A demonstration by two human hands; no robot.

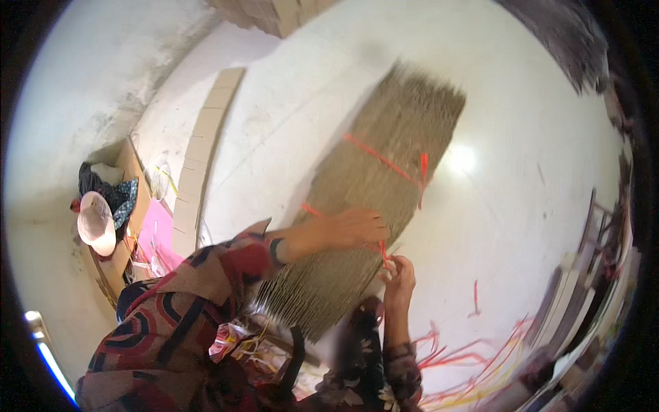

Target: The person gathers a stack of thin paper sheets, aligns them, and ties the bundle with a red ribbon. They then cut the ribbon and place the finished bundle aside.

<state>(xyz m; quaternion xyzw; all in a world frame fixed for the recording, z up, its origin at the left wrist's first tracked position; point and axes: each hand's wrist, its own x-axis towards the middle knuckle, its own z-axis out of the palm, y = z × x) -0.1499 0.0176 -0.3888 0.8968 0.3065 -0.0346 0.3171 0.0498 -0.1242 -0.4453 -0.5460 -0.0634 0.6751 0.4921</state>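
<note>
**Here, a cardboard stack under two hands**

Here the left hand lies flat, fingers spread, on a tall stack of flattened cardboard sheets that rests on the pale floor and runs away from the person toward the upper right. The right hand sits just beside it at the stack's right edge, fingers pinched on a red strap that crosses the sheets there. A second red strap binds the stack farther up, its loose tail hanging at the edge.

The stack looks stiff along its length yet loose in its layers; the near end fans open into separate sheets, so they would likely slide on each other unless pressed down or gripped across the whole thickness. It seems heavy for one hand. The straps are thin and slick, and probably cut into fingers if used as handles; the long edges beside a strap look the safer hold.

Loose red and yellow strap ends lie tangled on the floor at the lower right, close to the right forearm. A row of cardboard pieces lies to the left, with a pink sheet and a pale hat beyond.
</note>
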